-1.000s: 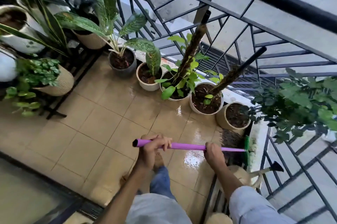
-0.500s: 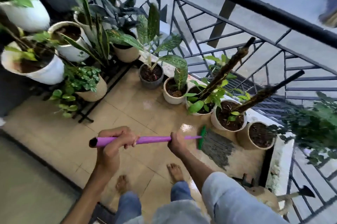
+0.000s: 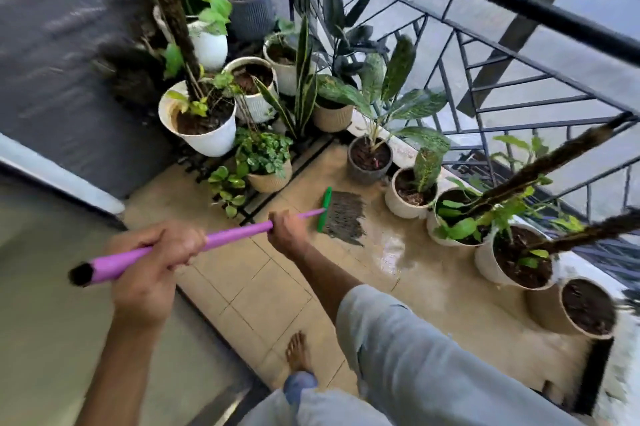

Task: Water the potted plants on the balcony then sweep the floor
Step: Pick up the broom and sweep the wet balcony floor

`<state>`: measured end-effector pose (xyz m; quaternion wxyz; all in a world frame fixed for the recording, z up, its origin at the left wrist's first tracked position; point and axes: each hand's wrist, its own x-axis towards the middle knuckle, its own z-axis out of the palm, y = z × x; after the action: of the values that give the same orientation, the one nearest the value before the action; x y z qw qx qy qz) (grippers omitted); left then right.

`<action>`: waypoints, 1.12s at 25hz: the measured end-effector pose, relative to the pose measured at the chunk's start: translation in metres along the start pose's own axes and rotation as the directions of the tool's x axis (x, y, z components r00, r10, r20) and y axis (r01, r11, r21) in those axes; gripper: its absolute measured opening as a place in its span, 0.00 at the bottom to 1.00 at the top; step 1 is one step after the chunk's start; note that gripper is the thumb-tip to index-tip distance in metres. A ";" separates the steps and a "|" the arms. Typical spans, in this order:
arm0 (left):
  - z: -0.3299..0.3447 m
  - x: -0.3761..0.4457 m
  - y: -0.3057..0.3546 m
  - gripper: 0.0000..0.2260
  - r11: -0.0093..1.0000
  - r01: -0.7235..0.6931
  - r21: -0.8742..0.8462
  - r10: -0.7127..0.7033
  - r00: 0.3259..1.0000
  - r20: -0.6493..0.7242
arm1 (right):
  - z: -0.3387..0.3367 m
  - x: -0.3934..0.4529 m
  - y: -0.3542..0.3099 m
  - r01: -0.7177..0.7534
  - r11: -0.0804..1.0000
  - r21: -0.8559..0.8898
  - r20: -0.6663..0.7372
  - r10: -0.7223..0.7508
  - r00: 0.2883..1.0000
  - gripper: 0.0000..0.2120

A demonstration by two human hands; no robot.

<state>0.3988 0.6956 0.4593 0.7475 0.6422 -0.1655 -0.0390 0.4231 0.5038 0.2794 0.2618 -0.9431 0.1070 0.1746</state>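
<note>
My left hand (image 3: 152, 269) and right hand (image 3: 287, 230) both grip the purple-handled, green-headed broom (image 3: 239, 233); its bristles touch the wet beige tiled floor (image 3: 433, 273).

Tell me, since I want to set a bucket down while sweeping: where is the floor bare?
Bare tile lies between the bare foot and the broom head, and rightward, wet, to the railing-side row of pots. Crowded: the far corner, where pots pack the black rack. Both hands, left hand and right hand, grip the purple handle.
</note>
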 end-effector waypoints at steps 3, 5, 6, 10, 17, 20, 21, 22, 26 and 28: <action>-0.033 0.009 -0.009 0.24 0.999 0.000 -0.045 0.001 0.999 0.039 | 0.004 0.003 -0.012 0.015 0.999 -0.034 -0.013 -0.015 1.000 0.18; -0.028 0.008 -0.026 0.25 0.995 0.038 -0.091 -0.031 0.996 0.081 | 0.007 -0.005 0.007 -0.032 0.999 -0.016 -0.006 0.032 0.999 0.17; -0.021 0.003 -0.035 0.23 0.991 0.076 -0.114 -0.065 0.993 0.100 | 0.010 -0.011 0.023 -0.061 0.998 -0.004 0.013 0.061 0.998 0.16; 0.036 -0.029 -0.080 0.19 0.960 0.221 -0.173 -0.203 0.972 0.118 | 0.015 -0.064 0.110 -0.214 0.976 0.038 0.029 0.214 0.977 0.15; 0.183 -0.097 -0.134 0.16 0.827 0.534 -0.174 -0.457 0.820 0.345 | 0.059 -0.247 0.274 -0.576 0.805 0.139 0.005 0.581 0.814 0.18; 0.240 -0.143 -0.141 0.14 0.770 0.633 -0.080 -0.568 0.737 0.368 | 0.081 -0.330 0.313 -0.692 0.698 0.182 0.000 0.704 0.710 0.18; 0.253 -0.155 -0.141 0.13 0.760 0.646 -0.070 -0.581 0.724 0.371 | 0.085 -0.347 0.321 -0.717 0.662 0.218 -0.003 0.735 0.678 0.18; 0.263 -0.164 -0.137 0.11 0.765 0.641 -0.064 -0.572 0.721 0.391 | 0.088 -0.356 0.327 -0.725 0.640 0.253 -0.015 0.752 0.659 0.17; 0.268 -0.163 -0.121 0.13 0.854 0.520 -0.016 -0.429 0.723 0.541 | 0.082 -0.347 0.319 -0.703 0.553 0.447 -0.011 0.789 0.614 0.12; 0.258 -0.148 -0.108 0.14 0.892 0.450 -0.040 -0.347 0.740 0.576 | 0.076 -0.325 0.302 -0.668 0.559 0.490 -0.039 0.780 0.624 0.12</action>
<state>0.1994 0.4732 0.3565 0.6944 0.5545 -0.2291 -0.3972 0.0159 0.3261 0.2056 0.3506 -0.7443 0.5561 0.1178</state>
